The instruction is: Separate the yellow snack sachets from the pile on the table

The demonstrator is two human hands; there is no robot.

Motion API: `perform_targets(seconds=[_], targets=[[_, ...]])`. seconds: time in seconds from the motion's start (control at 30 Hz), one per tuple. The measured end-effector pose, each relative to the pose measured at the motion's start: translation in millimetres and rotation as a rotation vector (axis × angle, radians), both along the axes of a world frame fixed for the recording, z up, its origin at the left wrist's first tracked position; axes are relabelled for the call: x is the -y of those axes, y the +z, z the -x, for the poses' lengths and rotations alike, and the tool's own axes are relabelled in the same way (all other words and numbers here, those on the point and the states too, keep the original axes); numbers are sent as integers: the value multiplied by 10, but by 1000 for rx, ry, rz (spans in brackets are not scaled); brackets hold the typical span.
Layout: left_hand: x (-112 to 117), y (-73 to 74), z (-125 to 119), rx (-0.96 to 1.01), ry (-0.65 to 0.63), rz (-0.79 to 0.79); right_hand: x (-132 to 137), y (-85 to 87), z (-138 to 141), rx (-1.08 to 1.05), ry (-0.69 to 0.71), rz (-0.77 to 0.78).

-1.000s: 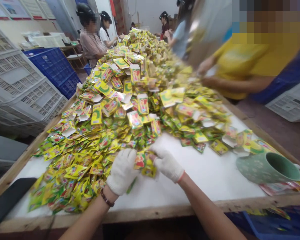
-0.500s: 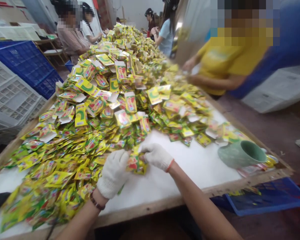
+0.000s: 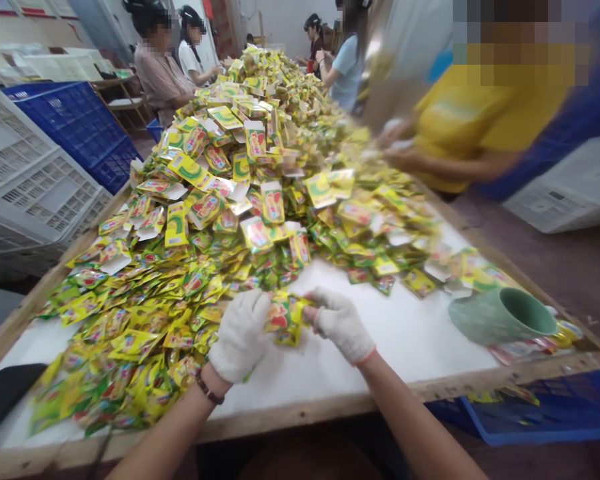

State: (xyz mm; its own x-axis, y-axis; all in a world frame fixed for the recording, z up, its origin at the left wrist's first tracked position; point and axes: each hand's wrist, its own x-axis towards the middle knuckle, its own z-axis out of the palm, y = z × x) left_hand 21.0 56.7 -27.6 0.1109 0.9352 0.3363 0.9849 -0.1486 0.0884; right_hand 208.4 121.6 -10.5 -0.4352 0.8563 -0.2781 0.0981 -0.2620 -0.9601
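Observation:
Both my hands wear white knit gloves. My left hand (image 3: 240, 337) and my right hand (image 3: 341, 323) are closed on a small bunch of yellow-green sachets (image 3: 285, 319), held between them just above the white table top (image 3: 405, 333). A huge heap of the same yellow sachets (image 3: 240, 200) runs up the middle of the table, directly beyond my hands. More sachets (image 3: 130, 333) lie spread to the left of my left hand.
A green mug (image 3: 503, 315) lies on its side at the right table edge. A wooden rim (image 3: 330, 410) frames the table. White crates (image 3: 25, 180) and a blue crate (image 3: 80, 127) stand left, a blue tray (image 3: 545, 410) low right. Other people work along both sides.
My hands stay together on the sachet bunch, which has been shifted slightly between the fingers. The view swung left, then back right.

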Motion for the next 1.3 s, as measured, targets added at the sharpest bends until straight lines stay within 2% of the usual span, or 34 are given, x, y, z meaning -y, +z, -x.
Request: perform_targets(seconds=[0.17,0.23,0.3,0.4,0.47,0.6,0.77,0.9,1.03,1.17,1.23,1.3], targets=[[9,-78,11,8,-75,-53,-133,17,-12,192,126,10],[8,-116,-5,-11,-104,-82,-149,-5,27,209,156,-15],[5,-130,-27,-15,-73,-75,-138,-38,57,158,109,-52],[-1,-102,-53,14,26,-23,-75,-75,50,87,-51,-151],[-6,-78,-65,25,56,0,2,-75,24,79,-88,-177],[-1,-75,-106,0,47,10,187,-37,6,46,-14,-39],[42,-63,-171,42,-18,-48,248,8,-40,-99,201,125],[51,-38,-222,47,14,-67,231,35,-113,-114,79,62],[49,-63,-299,126,-18,-10,309,5,-104,-211,181,144],[59,-28,-368,279,-88,73,377,-50,-156,-316,159,217],[62,39,-388,439,-112,198,391,-55,-250,-332,165,235],[66,111,-407,657,-80,387,395,-36,-383,-293,213,243]])
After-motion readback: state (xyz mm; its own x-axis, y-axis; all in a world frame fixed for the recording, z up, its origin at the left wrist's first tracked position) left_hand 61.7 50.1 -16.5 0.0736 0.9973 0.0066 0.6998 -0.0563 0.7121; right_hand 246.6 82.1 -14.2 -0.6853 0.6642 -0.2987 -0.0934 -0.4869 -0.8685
